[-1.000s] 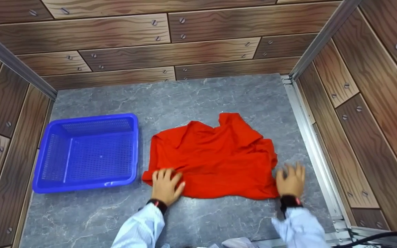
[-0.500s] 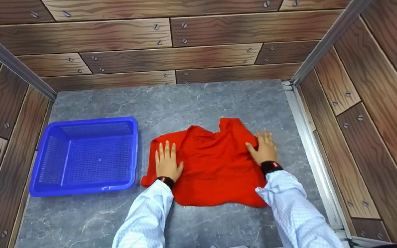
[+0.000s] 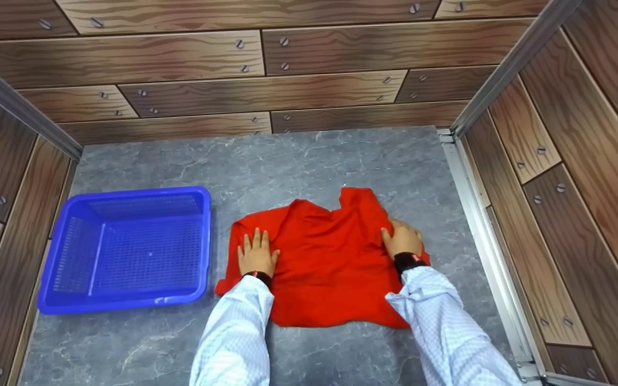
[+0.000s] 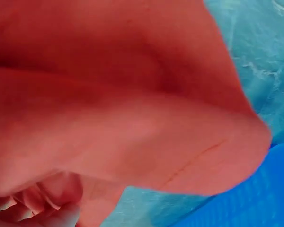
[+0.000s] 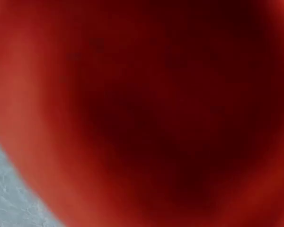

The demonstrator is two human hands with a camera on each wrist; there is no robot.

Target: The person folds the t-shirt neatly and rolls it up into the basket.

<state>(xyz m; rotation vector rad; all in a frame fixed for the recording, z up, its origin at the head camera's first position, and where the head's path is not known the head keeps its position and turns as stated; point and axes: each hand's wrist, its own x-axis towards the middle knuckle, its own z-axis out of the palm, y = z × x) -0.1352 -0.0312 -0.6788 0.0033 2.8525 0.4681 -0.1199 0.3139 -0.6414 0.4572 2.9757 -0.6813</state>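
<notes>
A red shirt [image 3: 325, 268] lies spread and a little creased on the grey marbled surface. My left hand [image 3: 257, 255] rests on its left part, fingers spread and thumb held apart. In the left wrist view, fingertips [image 4: 61, 215] show at the lower left beside bunched red cloth [image 4: 123, 132]. At the shirt's right edge, my right hand [image 3: 403, 240] grips the cloth, thumb on top and fingers bent and partly hidden. Dark, blurred red cloth [image 5: 170, 104] fills most of the right wrist view.
A blue plastic basket [image 3: 206, 252] stands left of the shirt, and its side [image 4: 255, 189] shows in the left wrist view. Wood-patterned walls [image 3: 341, 86] enclose the back and sides. A metal rail [image 3: 475, 230] runs along the right edge.
Both hands first moved forward over the shirt from its near corners. Since then the right hand's fingers have bent at the right edge, while the left hand has settled on the left part.
</notes>
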